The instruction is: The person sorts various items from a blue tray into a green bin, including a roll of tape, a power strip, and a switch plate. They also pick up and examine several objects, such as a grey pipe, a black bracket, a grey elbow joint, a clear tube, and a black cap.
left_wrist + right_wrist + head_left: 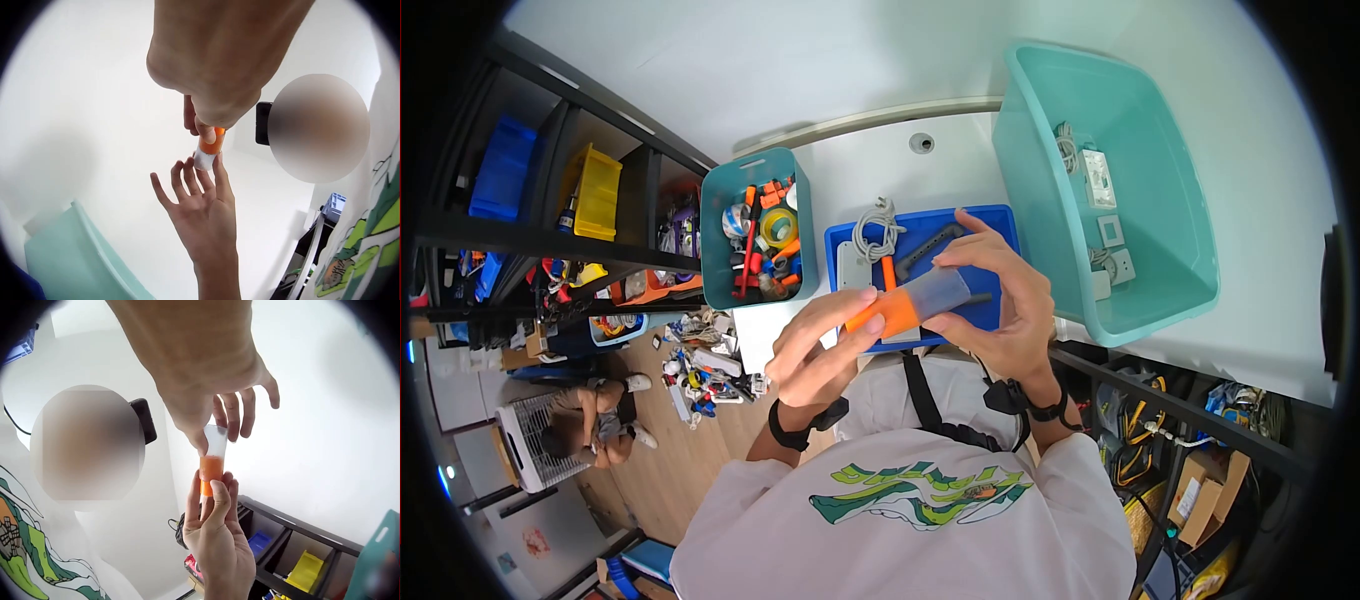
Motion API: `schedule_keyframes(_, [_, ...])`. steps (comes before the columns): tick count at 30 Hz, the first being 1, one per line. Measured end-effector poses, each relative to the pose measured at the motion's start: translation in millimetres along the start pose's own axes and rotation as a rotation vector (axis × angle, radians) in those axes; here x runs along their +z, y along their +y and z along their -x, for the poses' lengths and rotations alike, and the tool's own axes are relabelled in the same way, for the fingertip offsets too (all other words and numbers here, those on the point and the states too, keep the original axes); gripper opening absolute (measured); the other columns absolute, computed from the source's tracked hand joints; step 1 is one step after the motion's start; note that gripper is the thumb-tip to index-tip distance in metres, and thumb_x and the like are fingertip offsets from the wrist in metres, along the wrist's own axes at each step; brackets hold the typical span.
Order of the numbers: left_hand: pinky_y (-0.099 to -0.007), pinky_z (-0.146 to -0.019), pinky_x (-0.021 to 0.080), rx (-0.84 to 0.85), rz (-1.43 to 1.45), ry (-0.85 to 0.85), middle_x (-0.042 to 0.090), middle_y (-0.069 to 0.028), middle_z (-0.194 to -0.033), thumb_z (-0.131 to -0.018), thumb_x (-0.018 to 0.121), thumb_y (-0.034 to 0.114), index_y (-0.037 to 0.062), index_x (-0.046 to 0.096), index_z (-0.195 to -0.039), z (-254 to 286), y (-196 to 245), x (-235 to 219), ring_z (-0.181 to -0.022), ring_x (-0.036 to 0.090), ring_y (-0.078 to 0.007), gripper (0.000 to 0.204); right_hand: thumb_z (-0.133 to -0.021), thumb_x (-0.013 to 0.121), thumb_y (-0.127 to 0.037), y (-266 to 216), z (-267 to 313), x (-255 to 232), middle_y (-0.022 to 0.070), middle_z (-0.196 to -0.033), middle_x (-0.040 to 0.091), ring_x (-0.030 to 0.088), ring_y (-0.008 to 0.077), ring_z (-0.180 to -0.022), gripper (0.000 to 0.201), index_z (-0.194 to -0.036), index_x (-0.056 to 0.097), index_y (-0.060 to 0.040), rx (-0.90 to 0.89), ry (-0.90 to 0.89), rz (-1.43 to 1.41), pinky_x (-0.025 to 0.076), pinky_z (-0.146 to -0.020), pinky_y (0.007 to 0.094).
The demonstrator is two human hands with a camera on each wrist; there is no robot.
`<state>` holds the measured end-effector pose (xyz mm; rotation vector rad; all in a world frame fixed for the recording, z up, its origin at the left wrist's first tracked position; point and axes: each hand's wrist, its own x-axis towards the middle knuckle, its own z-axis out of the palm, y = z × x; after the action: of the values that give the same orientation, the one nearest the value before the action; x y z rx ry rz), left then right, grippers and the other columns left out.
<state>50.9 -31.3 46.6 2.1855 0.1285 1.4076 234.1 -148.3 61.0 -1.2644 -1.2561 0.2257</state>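
Both hands hold a plastic tube, orange at one end and frosted clear at the other, above the blue tray (920, 217). My left hand (815, 345) pinches the orange end (892, 314) between thumb and fingers. At the frosted end (941, 291), my right hand (1007, 312) grips with thumb and fingertips, its little finger stretched away. The right wrist view has the tube (212, 465) nearly upright, the left hand (219, 544) below. In the tray lie a coiled grey cable (878, 232), a white box (853, 265) and a dark grey handle-shaped piece (928, 250).
A teal bin (711, 240) of tapes and tools stands left of the tray. To the right is a large mint tub (1040, 150) with sockets and cables. Shelves (530, 225) line the far left. A seated person (590, 420) is by the floor pile (712, 365).
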Motion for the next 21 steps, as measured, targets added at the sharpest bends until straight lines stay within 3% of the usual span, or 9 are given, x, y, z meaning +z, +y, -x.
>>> schedule_keyframes(11, [-0.0414, -0.075, 0.062, 0.007, -0.088, 0.063, 0.072, -0.0232, -0.102, -0.066, 0.072, -0.017, -0.001, 0.077, -0.099, -1.5, 8.5, 5.5, -0.086, 0.073, -0.0342, 0.037, -0.076, 0.086, -0.016, -4.5, -2.6, 1.4, 0.0093, -0.105, 0.072, 0.067, 0.0271, -0.1, 0.04, -0.11, 0.067, -0.0056, 0.009, -0.021, 0.03, 0.029, -0.119, 0.0616])
schedule_keyframes(16, [-0.0386, -0.08, 0.06, -0.215, -0.033, -0.073, 0.072, -0.0233, -0.104, -0.065, 0.069, -0.017, -0.0031, 0.075, -0.109, -13.4, 7.0, 3.2, -0.091, 0.073, -0.0344, 0.046, -0.077, 0.084, -0.013, 4.7, 0.2, -1.3, 0.01, -0.108, 0.073, 0.069, 0.0222, -0.098, 0.044, -0.116, 0.067, -0.0029, 0.205, -0.091, 0.045, 0.029, -0.12, 0.0575])
schedule_keyframes(17, [-0.0349, -0.085, 0.059, -0.261, -0.039, -0.126, 0.075, -0.0188, -0.106, -0.078, 0.073, -0.011, -0.0015, 0.074, -0.112, -10.6, 1.3, -1.5, -0.097, 0.074, -0.0301, 0.035, -0.077, 0.084, -0.013, 6.6, 1.1, 0.6, 0.0103, -0.109, 0.073, 0.069, 0.0226, -0.1, 0.047, -0.12, 0.066, -0.0027, 0.263, -0.09, 0.056, 0.029, -0.12, 0.0555])
schedule_keyframes(18, [-0.0349, -0.085, 0.059, -0.268, -0.065, -0.12, 0.075, -0.0188, -0.106, -0.078, 0.073, -0.011, -0.0015, 0.074, -0.112, -10.0, -5.0, -7.7, -0.097, 0.074, -0.0301, 0.035, -0.077, 0.084, -0.012, 7.4, 3.5, 2.2, 0.0106, -0.109, 0.073, 0.068, 0.023, -0.102, 0.051, -0.123, 0.065, -0.0024, 0.326, -0.089, 0.07, 0.029, -0.121, 0.0535])
schedule_keyframes(21, [-0.0329, -0.082, 0.058, -0.527, -0.234, -0.173, 0.076, -0.0142, -0.103, -0.082, 0.077, -0.001, 0.0033, 0.074, -0.115, -8.8, -38.6, -30.5, -0.09, 0.074, -0.0236, 0.034, -0.077, 0.084, -0.01, 8.3, 9.7, -0.8, 0.0124, -0.118, 0.072, 0.066, 0.0259, -0.113, 0.058, -0.131, 0.062, -0.0028, 0.397, -0.095, 0.071, 0.032, -0.119, 0.0479])
